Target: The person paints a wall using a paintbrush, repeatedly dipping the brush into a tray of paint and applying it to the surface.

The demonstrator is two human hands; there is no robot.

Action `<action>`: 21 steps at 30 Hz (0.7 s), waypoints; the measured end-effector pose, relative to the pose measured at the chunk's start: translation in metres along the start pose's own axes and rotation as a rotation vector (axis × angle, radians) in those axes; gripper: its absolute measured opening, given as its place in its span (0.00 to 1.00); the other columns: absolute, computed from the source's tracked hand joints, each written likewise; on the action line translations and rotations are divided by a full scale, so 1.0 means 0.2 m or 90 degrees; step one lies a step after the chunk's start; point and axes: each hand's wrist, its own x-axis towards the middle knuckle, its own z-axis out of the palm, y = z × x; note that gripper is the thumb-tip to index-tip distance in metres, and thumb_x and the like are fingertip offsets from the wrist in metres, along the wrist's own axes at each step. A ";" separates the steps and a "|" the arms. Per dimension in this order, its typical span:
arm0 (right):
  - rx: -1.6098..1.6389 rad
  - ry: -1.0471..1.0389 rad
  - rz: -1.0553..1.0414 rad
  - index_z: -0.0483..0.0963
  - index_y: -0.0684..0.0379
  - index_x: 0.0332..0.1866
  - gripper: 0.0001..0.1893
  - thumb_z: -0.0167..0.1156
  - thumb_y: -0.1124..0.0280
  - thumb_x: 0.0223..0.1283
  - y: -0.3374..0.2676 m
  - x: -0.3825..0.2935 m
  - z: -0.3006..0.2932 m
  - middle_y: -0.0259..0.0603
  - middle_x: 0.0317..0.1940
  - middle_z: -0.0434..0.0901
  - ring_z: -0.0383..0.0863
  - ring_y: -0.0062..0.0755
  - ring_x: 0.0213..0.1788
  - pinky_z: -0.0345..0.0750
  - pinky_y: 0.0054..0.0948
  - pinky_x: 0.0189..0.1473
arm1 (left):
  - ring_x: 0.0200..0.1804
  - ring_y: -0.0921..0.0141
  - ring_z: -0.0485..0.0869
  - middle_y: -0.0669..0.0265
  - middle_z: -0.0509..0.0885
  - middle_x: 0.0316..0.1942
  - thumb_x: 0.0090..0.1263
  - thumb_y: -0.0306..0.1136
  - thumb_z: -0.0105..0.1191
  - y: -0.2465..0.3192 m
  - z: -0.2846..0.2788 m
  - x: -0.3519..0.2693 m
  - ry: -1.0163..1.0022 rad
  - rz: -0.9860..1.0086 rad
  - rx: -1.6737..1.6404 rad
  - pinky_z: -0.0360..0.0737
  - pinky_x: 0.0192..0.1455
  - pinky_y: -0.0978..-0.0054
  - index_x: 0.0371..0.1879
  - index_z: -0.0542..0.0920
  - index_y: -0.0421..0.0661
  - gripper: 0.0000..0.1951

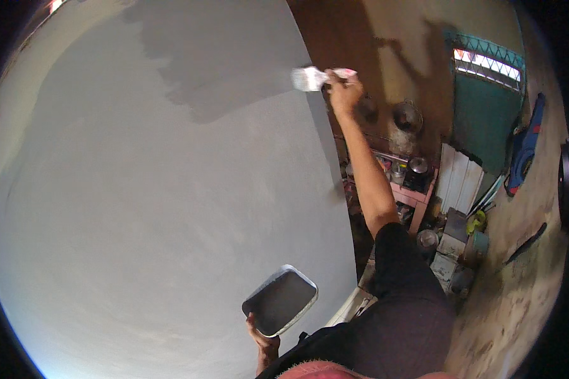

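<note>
My right hand (345,94) grips a wide paintbrush (308,78) by its handle, arm stretched out. The brush, somewhat blurred, is at the right edge of a large grey wall (170,189). A darker grey patch (227,90) with an uneven border spreads left from the brush. Low in the view, my left hand (264,338) holds a rectangular white-rimmed tub (281,303) from below, with the thumb at its rim. Dark grey material lies in the tub, and its far side is close to the wall.
Beyond the wall's edge, a pink shelf (410,196) holds pots and jars. A white corrugated panel (457,177) leans by a green door (483,118). Blocks (448,265) and containers stand below. A blue bag (525,147) hangs on the right wall.
</note>
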 end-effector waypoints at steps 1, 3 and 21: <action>-0.075 0.044 0.003 0.81 0.63 0.34 0.10 0.74 0.70 0.52 0.06 0.09 -0.07 0.41 0.29 0.87 0.85 0.31 0.32 0.79 0.33 0.37 | 0.63 0.59 0.76 0.57 0.77 0.62 0.73 0.59 0.42 -0.01 0.00 0.01 -0.013 0.006 0.009 0.71 0.66 0.57 0.65 0.71 0.43 0.33; -0.281 0.101 -0.064 0.82 0.62 0.34 0.11 0.74 0.68 0.50 0.03 0.01 -0.06 0.44 0.29 0.87 0.87 0.38 0.32 0.79 0.36 0.38 | 0.63 0.59 0.76 0.57 0.77 0.61 0.73 0.59 0.42 0.01 -0.02 0.00 -0.012 0.026 0.020 0.72 0.66 0.56 0.65 0.71 0.42 0.33; 0.238 -0.288 -0.058 0.80 0.65 0.41 0.06 0.68 0.77 0.61 -0.76 -0.82 0.35 0.37 0.32 0.86 0.84 0.18 0.37 0.82 0.21 0.37 | 0.61 0.60 0.77 0.58 0.79 0.59 0.73 0.58 0.41 0.04 0.00 -0.01 -0.028 0.021 0.058 0.72 0.65 0.58 0.64 0.72 0.42 0.33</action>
